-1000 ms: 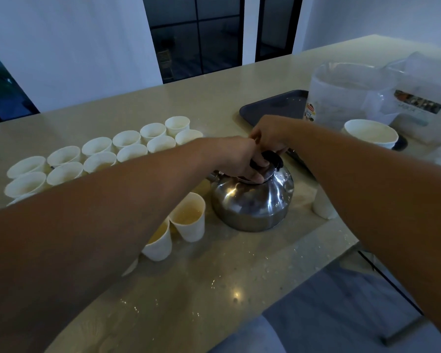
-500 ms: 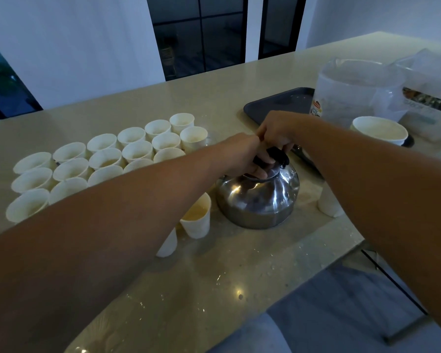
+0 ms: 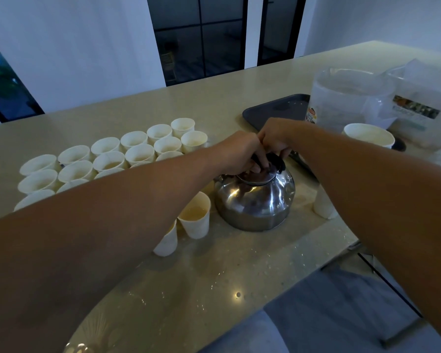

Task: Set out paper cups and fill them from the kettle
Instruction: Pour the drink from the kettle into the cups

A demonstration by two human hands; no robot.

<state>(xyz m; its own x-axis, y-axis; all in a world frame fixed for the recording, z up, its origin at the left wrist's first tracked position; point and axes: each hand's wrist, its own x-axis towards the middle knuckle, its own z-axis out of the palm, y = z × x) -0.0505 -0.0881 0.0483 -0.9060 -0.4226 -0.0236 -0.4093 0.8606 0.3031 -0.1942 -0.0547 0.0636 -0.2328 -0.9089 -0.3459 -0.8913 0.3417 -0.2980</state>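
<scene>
A steel kettle (image 3: 255, 202) stands on the beige counter (image 3: 214, 271). My left hand (image 3: 239, 155) reaches over it with fingers curled on the lid (image 3: 259, 177) and its black knob. My right hand (image 3: 278, 136) is just behind, fingers curled around the black handle at the kettle's top. Several white paper cups (image 3: 137, 154) stand in rows at the left, some with pale liquid. A filled cup (image 3: 195, 215) stands right beside the kettle, another cup (image 3: 166, 242) in front of it, partly under my left arm.
A dark tray (image 3: 278, 108) lies behind the kettle. A clear plastic bag (image 3: 349, 100) and a second bag (image 3: 426, 103) sit at the right, with a wider white cup (image 3: 368, 135) before them. Another white cup (image 3: 322, 206) stands right of the kettle. The counter edge runs diagonally at lower right.
Both hands stay on the kettle's top; the view has shifted slightly, showing more of the cup rows. The kettle has not visibly moved.
</scene>
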